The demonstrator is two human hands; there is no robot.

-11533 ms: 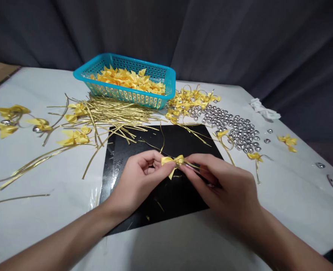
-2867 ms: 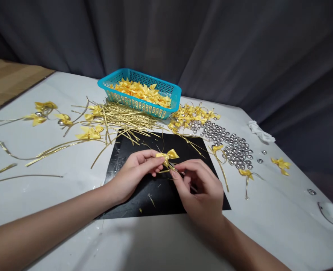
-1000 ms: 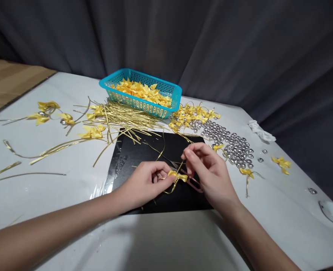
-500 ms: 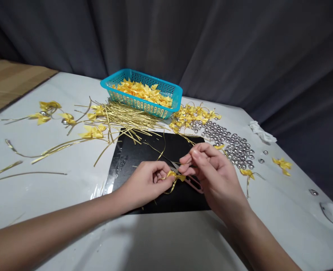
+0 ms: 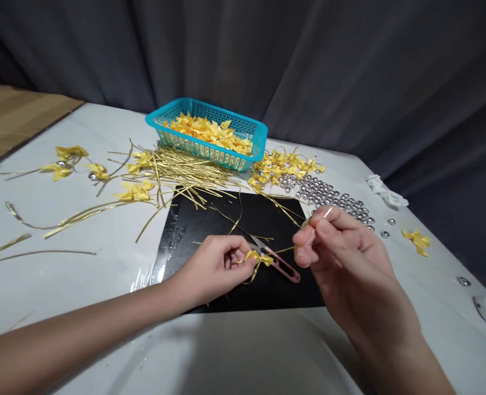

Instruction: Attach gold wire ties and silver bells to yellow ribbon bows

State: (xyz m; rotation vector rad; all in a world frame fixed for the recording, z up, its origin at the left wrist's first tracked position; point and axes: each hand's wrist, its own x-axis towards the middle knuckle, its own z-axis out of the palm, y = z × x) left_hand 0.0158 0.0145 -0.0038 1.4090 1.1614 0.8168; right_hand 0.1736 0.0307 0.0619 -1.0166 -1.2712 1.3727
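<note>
Over the black mat (image 5: 267, 299), my left hand (image 5: 220, 266) pinches a small yellow ribbon bow (image 5: 266, 260), with a loop of gold cord hanging below it. My right hand (image 5: 353, 269) is closed on a gold cord (image 5: 284, 250) that runs out from the bow, and a thin pale end sticks up past its fingertips. Under the bow, on the mat, lie thread snips with a pink handle (image 5: 287, 271); the bow and my left fingers partly cover their blades.
A blue basket (image 5: 261, 134) of yellow bows stands at the back. In front of it is a heap of gold cords (image 5: 185, 167). Silver beads (image 5: 333, 200) and finished-looking bows (image 5: 281, 164) lie right of it. Several bows and cords are scattered left. White crumpled material (image 5: 386, 192) sits far right.
My right hand has moved right and towards me, away from the bow, drawing the gold cord out straight. The snips' handle now shows more. My left hand stays put with the bow.
</note>
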